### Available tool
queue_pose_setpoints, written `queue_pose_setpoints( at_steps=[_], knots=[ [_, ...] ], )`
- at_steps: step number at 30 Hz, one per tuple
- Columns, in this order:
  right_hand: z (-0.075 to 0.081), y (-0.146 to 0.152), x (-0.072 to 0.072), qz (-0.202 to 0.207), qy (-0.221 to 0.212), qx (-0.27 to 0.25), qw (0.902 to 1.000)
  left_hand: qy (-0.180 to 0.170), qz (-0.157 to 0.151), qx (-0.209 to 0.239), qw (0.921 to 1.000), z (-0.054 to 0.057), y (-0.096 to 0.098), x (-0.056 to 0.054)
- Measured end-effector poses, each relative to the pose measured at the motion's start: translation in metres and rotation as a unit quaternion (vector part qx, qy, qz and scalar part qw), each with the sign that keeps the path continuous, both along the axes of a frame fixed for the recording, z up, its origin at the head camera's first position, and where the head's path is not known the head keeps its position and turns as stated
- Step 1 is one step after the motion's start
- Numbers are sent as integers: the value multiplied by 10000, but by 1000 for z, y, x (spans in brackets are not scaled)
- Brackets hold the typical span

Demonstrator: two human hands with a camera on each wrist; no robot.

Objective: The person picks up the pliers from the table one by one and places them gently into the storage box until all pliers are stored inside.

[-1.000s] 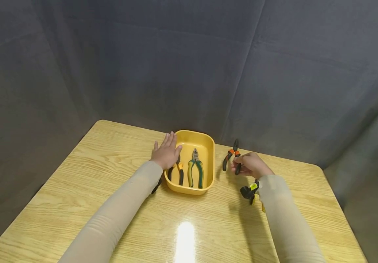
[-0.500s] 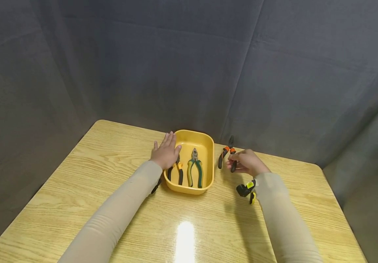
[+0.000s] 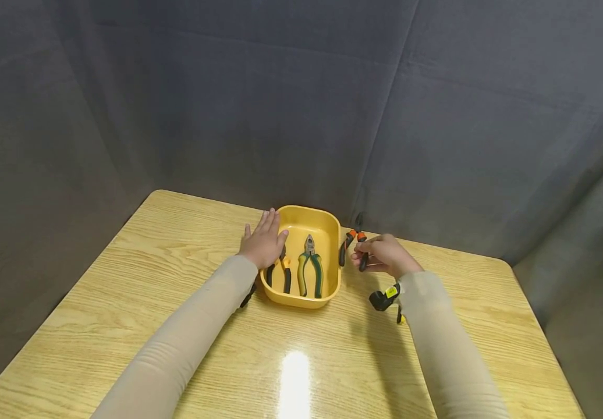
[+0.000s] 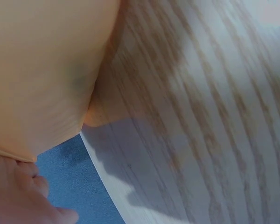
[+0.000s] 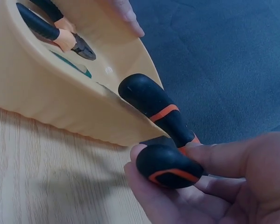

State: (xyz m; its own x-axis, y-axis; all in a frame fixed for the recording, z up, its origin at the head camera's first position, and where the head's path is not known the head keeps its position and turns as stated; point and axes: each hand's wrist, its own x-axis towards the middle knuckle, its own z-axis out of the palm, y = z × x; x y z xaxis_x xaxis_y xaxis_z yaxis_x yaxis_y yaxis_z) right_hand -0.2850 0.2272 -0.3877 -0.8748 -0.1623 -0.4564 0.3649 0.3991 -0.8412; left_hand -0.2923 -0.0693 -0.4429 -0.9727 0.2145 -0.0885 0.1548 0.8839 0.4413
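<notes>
A yellow plastic bin (image 3: pixel 291 300) stands near the table's far edge. Inside lie pliers with yellow-and-green handles (image 3: pixel 318 276) and, to their left, pliers with black-and-yellow handles (image 3: pixel 287 280). My left hand (image 3: pixel 263 243) rests on the bin's left rim, fingers straight and thumb over the inside. Just past the right rim, my right hand (image 3: pixel 387 256) pinches one handle of black-and-orange pliers (image 3: pixel 361 237), whose handles are spread and jaws point away. In the right wrist view the other handle (image 5: pixel 147 95) overlaps the bin's rim; whether it touches cannot be told.
The wooden table (image 3: pixel 176 291) ends at a dark grey curtain (image 3: pixel 280 105) just behind the bin. A black camera with a yellow label (image 3: pixel 382 299) hangs at my right wrist, above the tabletop. Glare (image 3: pixel 295 384) lies on the front of the table.
My right hand has moved left with the black-and-orange pliers, bringing them from well right of the bin to its right rim. The left hand and the bin have stayed nearly in place.
</notes>
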Motion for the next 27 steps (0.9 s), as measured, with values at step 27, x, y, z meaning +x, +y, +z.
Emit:
queue_pose_setpoints(
  at_steps=[27],
  knots=[
    [-3, -23, -1, -22, 83, -590, 9982, -1, 40, 77, 10000, -5, 0, -4]
  ],
)
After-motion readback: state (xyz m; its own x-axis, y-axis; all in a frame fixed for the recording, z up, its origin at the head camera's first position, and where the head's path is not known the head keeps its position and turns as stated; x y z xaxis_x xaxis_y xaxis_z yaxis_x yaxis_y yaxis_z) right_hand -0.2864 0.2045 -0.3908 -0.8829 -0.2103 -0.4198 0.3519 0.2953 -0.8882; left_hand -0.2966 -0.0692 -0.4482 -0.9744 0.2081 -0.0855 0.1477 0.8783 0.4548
